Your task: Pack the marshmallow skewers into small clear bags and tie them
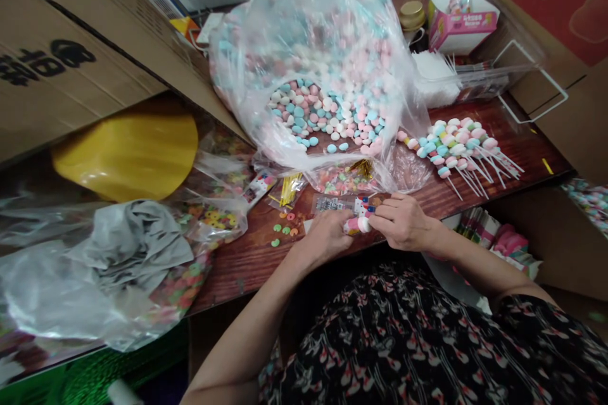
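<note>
My left hand point(327, 237) and my right hand point(403, 221) meet at the near edge of a dark wooden table point(247, 259), both closed on a short candy skewer point(358, 223) of pink and white pieces held between them. Right behind the hands lies a small clear packet point(332, 204). A big clear bag of pink, blue and white candies point(323, 76) lies open further back. A pile of finished candy skewers point(456, 142) rests to the right of the bag.
Loose ring candies point(285, 228) and a packet of gold twist ties point(289, 188) lie left of the hands. A yellow bowl point(128, 152), crumpled plastic bags point(95, 272) and cardboard boxes point(71, 50) crowd the left. A pink carton point(458, 12) and clear tray point(479, 76) stand back right.
</note>
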`<state>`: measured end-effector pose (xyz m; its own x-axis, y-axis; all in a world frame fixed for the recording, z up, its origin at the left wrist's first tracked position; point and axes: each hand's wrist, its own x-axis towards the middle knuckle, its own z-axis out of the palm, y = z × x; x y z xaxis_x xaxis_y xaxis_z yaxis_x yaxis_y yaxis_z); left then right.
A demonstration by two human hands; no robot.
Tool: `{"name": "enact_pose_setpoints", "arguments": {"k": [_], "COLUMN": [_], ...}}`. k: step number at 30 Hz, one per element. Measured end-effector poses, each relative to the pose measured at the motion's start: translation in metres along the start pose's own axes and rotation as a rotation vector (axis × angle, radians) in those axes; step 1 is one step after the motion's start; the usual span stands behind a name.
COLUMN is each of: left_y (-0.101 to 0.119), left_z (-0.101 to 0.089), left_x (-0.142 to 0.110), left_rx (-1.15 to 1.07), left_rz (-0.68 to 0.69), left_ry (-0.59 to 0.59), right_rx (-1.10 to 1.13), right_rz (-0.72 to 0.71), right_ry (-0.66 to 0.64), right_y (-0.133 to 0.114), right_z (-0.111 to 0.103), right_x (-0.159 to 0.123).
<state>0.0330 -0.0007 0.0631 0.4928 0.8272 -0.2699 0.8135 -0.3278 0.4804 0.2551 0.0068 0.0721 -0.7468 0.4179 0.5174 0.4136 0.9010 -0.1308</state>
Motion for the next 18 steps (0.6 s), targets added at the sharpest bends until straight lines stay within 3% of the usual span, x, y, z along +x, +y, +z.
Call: {"name": "enact_pose_setpoints", "arguments": {"k": [9,18], "left_y": [0.013,0.004], "left_z": [-0.001,-0.011], "left_x": [0.002,-0.002], "left_rx": [-0.006,-0.248], "left_rz": [0.009,0.121], "left_ry": [-0.096,-0.274], "right_rx": [0.121,0.405], "right_rz": [0.037,-0.025], "right_ry": [-0.124,-0.354], "right_y": [0.017,0.044], "right_z": [0.014,0.007], "right_x": [0.006,0.023]}}
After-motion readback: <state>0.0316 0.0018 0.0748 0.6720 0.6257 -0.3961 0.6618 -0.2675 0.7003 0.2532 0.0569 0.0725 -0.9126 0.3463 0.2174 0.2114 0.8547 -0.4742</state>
